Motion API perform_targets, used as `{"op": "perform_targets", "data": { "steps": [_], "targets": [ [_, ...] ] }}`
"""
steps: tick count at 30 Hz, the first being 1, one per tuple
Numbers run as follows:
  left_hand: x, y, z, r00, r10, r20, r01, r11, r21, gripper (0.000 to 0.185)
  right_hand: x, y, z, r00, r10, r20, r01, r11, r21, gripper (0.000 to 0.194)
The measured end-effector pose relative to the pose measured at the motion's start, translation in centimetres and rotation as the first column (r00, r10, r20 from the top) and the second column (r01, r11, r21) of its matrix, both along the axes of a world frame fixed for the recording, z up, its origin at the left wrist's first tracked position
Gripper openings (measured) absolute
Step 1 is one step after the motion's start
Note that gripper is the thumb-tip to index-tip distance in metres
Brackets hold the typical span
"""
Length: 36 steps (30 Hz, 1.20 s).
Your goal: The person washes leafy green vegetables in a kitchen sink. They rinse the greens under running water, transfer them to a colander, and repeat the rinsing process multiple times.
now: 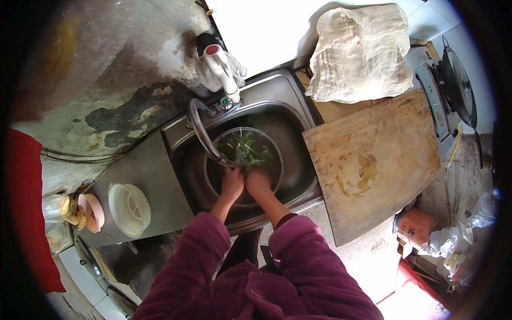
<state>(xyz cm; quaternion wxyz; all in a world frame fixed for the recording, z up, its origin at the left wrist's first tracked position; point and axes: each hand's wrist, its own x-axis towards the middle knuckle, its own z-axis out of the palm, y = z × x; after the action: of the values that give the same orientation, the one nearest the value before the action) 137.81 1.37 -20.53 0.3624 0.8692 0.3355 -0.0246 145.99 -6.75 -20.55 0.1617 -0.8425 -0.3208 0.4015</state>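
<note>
My left hand (232, 183) and my right hand (257, 181) are side by side over the near half of a round basin (283, 170) set in a stainless steel sink (307, 185). Leafy green vegetables (250, 151) lie in the basin just beyond my fingers, among what looks like water. The curved metal spout of the faucet (197, 122) reaches over the basin, and water seems to fall from its tip near my hands. My fingers point down and are blurred, so whether they grip anything is hidden.
Left of the sink, a white plastic colander (129, 211) and a pink bowl (91, 213) stand on the metal counter (164, 192). A large wooden board (380, 164) lies to the right. Beyond it are a cloth-covered object (360, 52) and a lidded pan (460, 86) on a stove (434, 100).
</note>
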Motion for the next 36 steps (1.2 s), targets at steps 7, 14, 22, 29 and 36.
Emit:
{"op": "perform_targets", "data": {
  "steps": [7,14,22,29,36],
  "targets": [
    [-2.7,0.8,3.5,0.994,0.104,-0.043,-0.11,0.978,-0.179,0.042,1.6,-0.9,6.9,0.984,-0.171,0.046,0.168,0.984,0.064,0.033],
    [-2.2,2.7,1.9,0.891,0.449,0.065,-0.441,0.891,-0.11,0.048,3.9,0.3,8.1,0.908,-0.285,0.308,0.198,0.938,0.286,0.048],
    [-0.3,2.6,-0.2,0.678,0.716,-0.169,-0.353,0.115,-0.928,0.047,4.2,1.8,1.9,0.817,-0.384,-0.43,0.503,0.84,0.205,0.064],
    [0.5,1.2,6.3,0.574,0.818,-0.039,-0.365,0.213,-0.907,0.032,3.2,0.6,5.7,0.309,-0.36,-0.881,0.798,0.602,0.034,0.039],
    [0.0,0.8,9.7,0.622,0.768,0.153,-0.623,0.604,-0.498,0.036,2.8,-0.9,5.5,0.508,-0.479,-0.716,0.843,0.447,0.299,0.046]
  ]
}}
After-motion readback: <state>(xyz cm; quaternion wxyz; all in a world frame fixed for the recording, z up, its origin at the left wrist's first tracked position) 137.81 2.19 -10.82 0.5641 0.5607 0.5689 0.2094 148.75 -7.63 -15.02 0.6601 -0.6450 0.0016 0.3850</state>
